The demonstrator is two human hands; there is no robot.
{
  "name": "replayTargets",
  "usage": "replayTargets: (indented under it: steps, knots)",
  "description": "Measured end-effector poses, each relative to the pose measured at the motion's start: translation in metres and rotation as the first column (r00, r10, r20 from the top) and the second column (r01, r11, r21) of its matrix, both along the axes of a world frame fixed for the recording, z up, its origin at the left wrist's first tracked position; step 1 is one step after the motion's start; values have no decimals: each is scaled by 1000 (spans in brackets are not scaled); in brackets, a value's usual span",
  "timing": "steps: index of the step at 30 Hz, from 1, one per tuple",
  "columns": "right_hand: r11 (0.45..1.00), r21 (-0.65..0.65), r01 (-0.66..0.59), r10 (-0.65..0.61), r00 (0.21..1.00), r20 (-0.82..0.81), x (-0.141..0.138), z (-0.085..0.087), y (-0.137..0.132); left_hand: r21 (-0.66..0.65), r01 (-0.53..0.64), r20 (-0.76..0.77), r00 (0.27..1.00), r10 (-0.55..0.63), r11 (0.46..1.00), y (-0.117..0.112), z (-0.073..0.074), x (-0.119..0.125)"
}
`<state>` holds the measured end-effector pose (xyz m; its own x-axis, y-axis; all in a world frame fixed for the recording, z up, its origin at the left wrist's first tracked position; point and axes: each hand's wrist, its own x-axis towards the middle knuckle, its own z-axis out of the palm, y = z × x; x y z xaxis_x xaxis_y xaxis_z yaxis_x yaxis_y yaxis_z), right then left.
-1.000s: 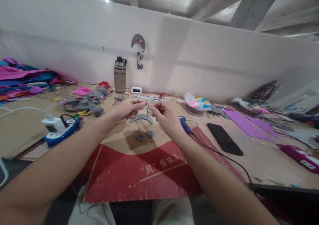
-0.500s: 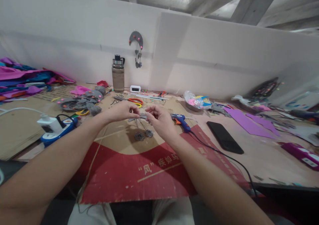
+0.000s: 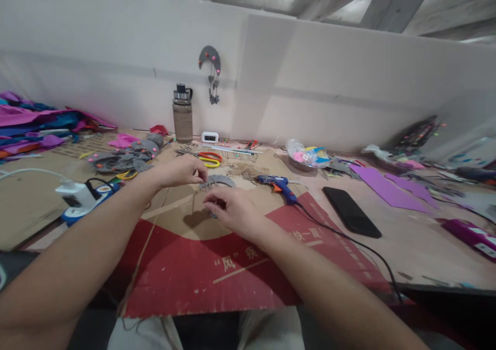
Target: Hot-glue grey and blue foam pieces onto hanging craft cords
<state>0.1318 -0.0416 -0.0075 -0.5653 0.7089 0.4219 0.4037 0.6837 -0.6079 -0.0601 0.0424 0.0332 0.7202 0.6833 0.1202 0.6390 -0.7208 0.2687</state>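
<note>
A grey crescent-shaped felt piece with thin strings lies on the cardboard sheet. My left hand pinches its left end, fingers closed. My right hand rests lower, fingers curled down over the small grey pieces that hang from the strings; those pieces are mostly hidden under it. A finished grey crescent ornament with pink dots hangs on the white wall behind.
A blue glue gun with a black cord lies to the right, then a black phone. Yellow-handled scissors, a water bottle, a small clock, grey felt scraps and a power strip surround the area.
Both hands have come down from mid-air to the cardboard. The crescent now lies flat, and my right hand has moved toward me, over the dangling pieces.
</note>
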Motion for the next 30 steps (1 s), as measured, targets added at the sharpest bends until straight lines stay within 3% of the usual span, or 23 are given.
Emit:
replayTargets:
  steps: [6, 8, 11, 14, 20, 26, 30]
  knots:
    - [986, 20, -165, 162, 982, 95, 2, 6, -11, -128, 21, 88, 996, -9, 991, -3, 8, -5]
    - [987, 34, -157, 154, 986, 64, 7, 10, -12, -162, 40, 56, 998, -31, 986, -4, 9, -8]
    - [997, 53, 53, -46, 991, -127, 17, 14, -5, -190, 53, -23, 998, -58, 980, -3, 7, -10]
    - [960, 49, 275, -257, 939, -228, 26, 13, 13, -226, 46, -63, 996, -62, 973, 0, -1, -10]
    - [973, 130, 190, -207, 970, 127, 15, 8, 51, -253, 12, -143, 988, -50, 967, 6, -13, -11]
    - [945, 150, 291, -327, 850, 413, -5, 4, 65, -250, 26, -170, 983, -70, 968, 3, -9, -12]
    - [930, 162, 329, -366, 798, 480, -5, -5, 68, -258, 0, -187, 981, -50, 966, 1, -9, -10]
